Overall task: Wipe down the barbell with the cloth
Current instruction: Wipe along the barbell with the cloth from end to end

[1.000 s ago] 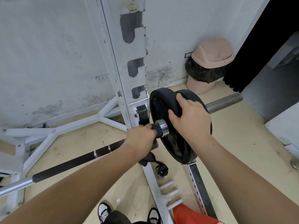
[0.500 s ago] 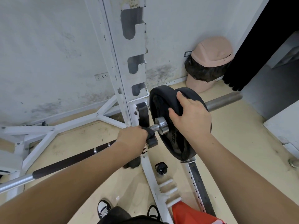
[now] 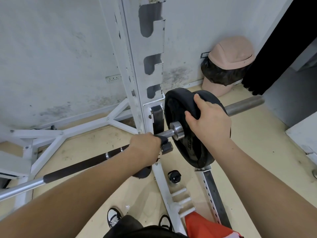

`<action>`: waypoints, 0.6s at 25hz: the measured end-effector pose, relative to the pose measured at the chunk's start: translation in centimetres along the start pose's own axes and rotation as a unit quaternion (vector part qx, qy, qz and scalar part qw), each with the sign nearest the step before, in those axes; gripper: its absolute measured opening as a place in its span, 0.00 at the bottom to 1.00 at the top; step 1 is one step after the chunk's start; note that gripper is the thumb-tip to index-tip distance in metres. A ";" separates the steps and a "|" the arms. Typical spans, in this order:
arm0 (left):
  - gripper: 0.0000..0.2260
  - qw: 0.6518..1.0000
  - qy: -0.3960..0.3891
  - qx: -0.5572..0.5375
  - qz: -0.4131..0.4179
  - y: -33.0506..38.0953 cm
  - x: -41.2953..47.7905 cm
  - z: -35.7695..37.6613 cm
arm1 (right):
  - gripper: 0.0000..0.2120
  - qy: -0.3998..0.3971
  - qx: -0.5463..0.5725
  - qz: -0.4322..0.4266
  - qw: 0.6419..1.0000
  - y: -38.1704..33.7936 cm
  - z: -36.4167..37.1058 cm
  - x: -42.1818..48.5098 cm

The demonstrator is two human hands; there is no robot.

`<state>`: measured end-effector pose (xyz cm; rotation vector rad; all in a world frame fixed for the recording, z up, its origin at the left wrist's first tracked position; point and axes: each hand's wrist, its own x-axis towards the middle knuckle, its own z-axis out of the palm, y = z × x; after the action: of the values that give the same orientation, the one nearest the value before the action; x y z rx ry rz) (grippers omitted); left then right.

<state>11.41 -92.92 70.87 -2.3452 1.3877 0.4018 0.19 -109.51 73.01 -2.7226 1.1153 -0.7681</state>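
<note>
The barbell (image 3: 77,166) lies across the white rack, with a black grip section, a chrome stretch at the left and a bare sleeve end at the right. A black weight plate (image 3: 178,107) sits on the sleeve behind a steel collar (image 3: 177,130). My left hand (image 3: 145,149) is closed around the bar just left of the collar. It holds a dark cloth (image 3: 162,139) against the bar, and part of the cloth hangs below my wrist. My right hand (image 3: 210,122) grips the plate's top rim.
The white rack upright (image 3: 145,66) with J-hook cutouts stands right behind the bar, and its base struts spread left. A pink bin (image 3: 229,54) with a black bag sits in the corner. On the floor are a black bottle (image 3: 174,176), white storage pegs (image 3: 181,198) and my shoes.
My left hand with the cloth has slid left along the bar away from the collar, baring a short steel stretch. My right hand has stayed on the plate rim.
</note>
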 end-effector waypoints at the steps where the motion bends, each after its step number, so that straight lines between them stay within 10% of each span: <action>1: 0.12 1.000 -0.018 0.008 -0.011 -0.5 -0.4 -0.4 | 0.29 -0.001 -0.004 0.002 1.000 0.0 0.0 0.0; 6: 0.16 0.984 0.120 -0.130 0.039 0.2 1.0 -1.6 | 0.29 -0.008 -0.010 0.006 1.000 0.1 -0.2 -0.2; 15: 0.11 0.994 -0.005 -0.106 -0.025 0.2 -0.3 0.0 | 0.29 -0.031 -0.008 0.008 0.999 -0.1 -0.8 -0.4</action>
<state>11.15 -92.81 70.97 -2.5371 1.3373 0.5700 -0.41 -109.12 73.59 -2.7271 1.1332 -0.6704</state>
